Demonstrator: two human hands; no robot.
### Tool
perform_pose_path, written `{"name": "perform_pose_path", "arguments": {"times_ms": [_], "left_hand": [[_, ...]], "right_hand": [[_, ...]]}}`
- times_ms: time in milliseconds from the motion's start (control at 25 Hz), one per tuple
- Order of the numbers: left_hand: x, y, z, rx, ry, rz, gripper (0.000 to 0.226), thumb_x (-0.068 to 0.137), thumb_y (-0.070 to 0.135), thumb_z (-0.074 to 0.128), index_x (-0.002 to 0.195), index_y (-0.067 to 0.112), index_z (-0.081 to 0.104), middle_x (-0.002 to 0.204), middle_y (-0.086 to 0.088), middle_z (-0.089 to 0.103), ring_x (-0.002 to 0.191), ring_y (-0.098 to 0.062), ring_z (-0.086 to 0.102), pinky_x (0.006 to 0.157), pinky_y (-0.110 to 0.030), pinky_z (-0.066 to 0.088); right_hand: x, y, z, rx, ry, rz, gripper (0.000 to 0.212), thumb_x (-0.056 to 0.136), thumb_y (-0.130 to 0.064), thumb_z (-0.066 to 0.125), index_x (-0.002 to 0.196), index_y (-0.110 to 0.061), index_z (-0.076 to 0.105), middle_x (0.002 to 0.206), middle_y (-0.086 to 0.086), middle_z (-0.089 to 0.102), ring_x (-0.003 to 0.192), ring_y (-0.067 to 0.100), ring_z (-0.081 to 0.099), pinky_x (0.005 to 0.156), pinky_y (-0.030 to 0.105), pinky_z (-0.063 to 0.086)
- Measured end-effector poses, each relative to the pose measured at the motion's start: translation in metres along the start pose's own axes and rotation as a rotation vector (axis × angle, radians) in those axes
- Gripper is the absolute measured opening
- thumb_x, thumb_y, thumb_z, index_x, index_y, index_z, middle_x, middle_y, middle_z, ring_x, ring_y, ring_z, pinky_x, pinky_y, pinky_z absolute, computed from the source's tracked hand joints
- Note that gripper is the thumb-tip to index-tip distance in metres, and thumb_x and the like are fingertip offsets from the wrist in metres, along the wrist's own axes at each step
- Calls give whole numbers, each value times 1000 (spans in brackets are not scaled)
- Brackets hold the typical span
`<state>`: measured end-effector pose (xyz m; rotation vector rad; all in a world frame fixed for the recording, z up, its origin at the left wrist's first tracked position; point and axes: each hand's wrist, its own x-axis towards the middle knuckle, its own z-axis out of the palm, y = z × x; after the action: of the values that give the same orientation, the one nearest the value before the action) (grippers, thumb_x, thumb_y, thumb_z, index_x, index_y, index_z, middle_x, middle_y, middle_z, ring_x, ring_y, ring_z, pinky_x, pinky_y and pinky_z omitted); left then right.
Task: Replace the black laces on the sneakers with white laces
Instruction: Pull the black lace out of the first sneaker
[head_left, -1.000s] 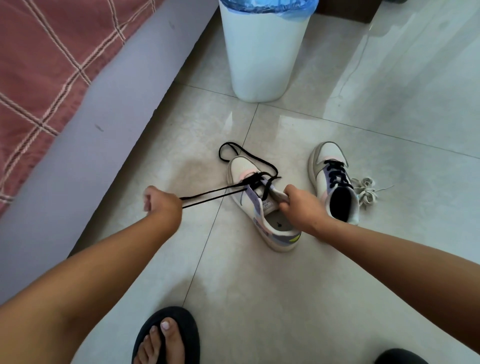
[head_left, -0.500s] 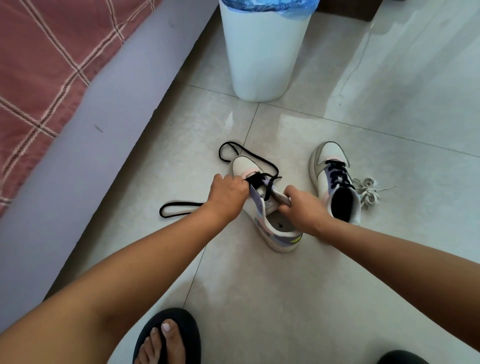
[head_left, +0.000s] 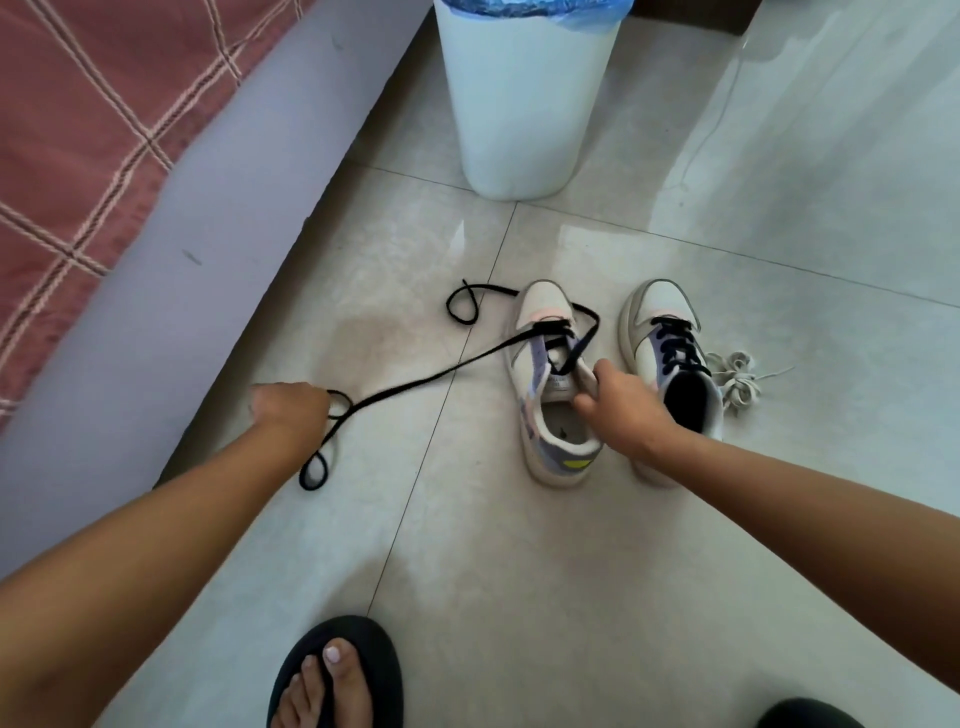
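Out to the side of the near shoe (head_left: 556, 384), the left hand (head_left: 291, 408) was clenched around the black lace (head_left: 431, 376), and that lace ran taut from its fingers up to the shoe's front eyelets, a loose loop trailing below the fist. The right hand (head_left: 618, 405) gripped the shoe's tongue, thumb tucked at the opening. Just past those fingers stood the second shoe (head_left: 654, 332), fully laced in black. Beyond it, touching its far side, the white laces (head_left: 737, 382) lay bundled on the floor (head_left: 571, 571).
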<state>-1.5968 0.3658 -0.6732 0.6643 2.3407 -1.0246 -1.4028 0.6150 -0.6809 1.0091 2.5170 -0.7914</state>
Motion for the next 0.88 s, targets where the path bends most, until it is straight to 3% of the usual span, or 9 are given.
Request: {"name": "perform_pose_path", "arguments": {"times_ms": [120,240,320,400,520,640,760,880], "left_hand": [[-17,27,-21,-386,246,160,29,99,35,40,113,15,56,117,-5,60,108,-26,58,79,-29,41],[-37,78,-50,-660,295,349,32,98,36,39,119,15,50,122,-8,57,112,-29,55,83,-34,42],[-47,98,-64,-728,294,427,33,94,29,40,123,16,46,125,-7,53,112,-29,53,82,-35,40],[-49,106,-70,-729,306,445,36,91,27,43,125,14,43,125,-7,46,112,-28,51,80,-34,38],[-43,109,-66,-749,324,445,33,91,19,45,123,10,47,121,-10,45,108,-30,52,78,-35,40],[-36,102,-65,-817,318,464,33,92,19,46,124,13,51,117,-9,48,105,-29,55,82,-36,46],[-33,94,-65,-794,325,483,34,93,22,47,127,22,52,116,-6,49,105,-25,54,80,-34,46],[-31,92,-63,-710,341,497,35,94,24,47,129,27,51,117,-4,48,108,-23,51,78,-33,44]], "right_hand": [[-7,-6,8,71,-61,-30,22,93,-31,51,92,-12,39,95,15,58,86,30,53,66,31,32],[-19,-16,17,140,-86,-101,30,93,-46,47,102,-18,43,84,0,53,79,21,51,66,30,36],[-18,-19,16,196,7,-141,33,95,-45,43,118,-22,40,76,-1,53,78,25,56,67,34,40],[-10,-21,12,176,10,-188,32,96,-31,41,127,-22,36,74,4,55,79,32,58,67,37,42],[7,-22,9,-50,-20,-242,24,95,-19,40,118,-14,40,89,15,62,84,37,59,60,35,36],[17,-22,-4,-297,-1,-308,17,96,-20,38,109,-11,40,97,11,62,85,36,59,59,34,31],[32,-26,-28,-402,151,-336,9,93,-12,41,96,-12,33,71,4,46,64,31,51,49,31,26],[47,-41,-52,-259,482,-437,13,82,5,48,93,-2,48,57,3,34,47,30,42,43,24,16]]}}
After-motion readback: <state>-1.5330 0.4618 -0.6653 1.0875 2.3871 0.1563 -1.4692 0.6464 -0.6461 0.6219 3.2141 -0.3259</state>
